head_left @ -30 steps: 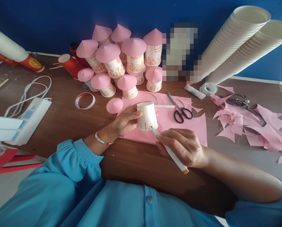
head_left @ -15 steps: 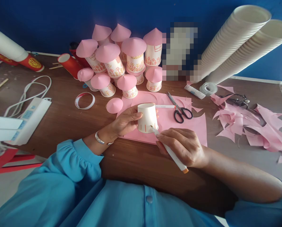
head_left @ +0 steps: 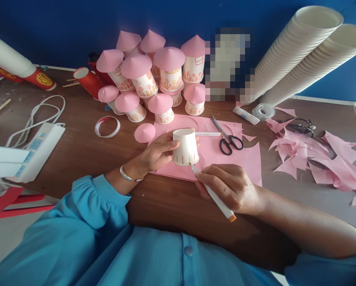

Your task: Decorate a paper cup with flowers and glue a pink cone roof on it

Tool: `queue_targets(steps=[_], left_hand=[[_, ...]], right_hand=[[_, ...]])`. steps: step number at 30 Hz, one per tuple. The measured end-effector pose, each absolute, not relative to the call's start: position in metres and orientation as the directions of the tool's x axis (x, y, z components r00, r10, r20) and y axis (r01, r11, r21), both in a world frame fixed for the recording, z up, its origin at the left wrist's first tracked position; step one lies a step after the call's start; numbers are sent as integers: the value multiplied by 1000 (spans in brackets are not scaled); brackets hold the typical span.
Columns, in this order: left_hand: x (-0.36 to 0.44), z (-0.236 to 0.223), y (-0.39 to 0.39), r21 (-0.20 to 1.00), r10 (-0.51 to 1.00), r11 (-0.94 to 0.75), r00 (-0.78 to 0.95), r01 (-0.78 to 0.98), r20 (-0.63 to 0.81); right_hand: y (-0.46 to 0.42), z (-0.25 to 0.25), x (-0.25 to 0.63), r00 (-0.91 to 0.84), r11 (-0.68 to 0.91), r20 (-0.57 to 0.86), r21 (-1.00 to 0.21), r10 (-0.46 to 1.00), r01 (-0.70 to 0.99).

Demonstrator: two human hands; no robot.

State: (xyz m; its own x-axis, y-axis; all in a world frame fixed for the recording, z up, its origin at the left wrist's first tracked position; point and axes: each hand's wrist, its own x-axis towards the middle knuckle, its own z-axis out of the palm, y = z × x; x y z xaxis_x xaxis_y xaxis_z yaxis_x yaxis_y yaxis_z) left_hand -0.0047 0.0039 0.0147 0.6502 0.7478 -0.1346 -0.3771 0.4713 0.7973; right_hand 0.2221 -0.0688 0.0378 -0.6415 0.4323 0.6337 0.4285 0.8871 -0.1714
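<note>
My cup [head_left: 185,145] has only a row of short strokes [head_left: 182,160] near its lip; the wall above looks bare in the part I can see, and it has no cone on top. The cups behind [head_left: 144,87] already carry drawings and pink cones [head_left: 169,59].

My left hand [head_left: 158,153] is curved around the cup, thumb on its near side (most of the fingers are hidden behind), holding it lip down over the pink paper [head_left: 246,163]. My right hand [head_left: 231,184] is closed narrowly on the pen [head_left: 218,200], its tip at or very near the lowest wall.
</note>
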Motion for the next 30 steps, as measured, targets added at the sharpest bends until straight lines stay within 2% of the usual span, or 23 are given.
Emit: queue_targets(steps=[6,12,20,30], left_hand=[[-4,15,5,803,749,466,650,-372,-133],[-6,9,5,809,761,456,633,-371,-139],[-4,4,6,862,815,390,558,-324,-159],[3,4,3,900,865,334,472,-281,-173]], right_hand=[[-68,40,222,-648,890,625,-188,434,415],[-67,45,219,-599,902,708,-130,375,412],[-68,41,216,-630,915,700,-85,337,395],[-68,37,214,-634,903,685,-85,359,420]])
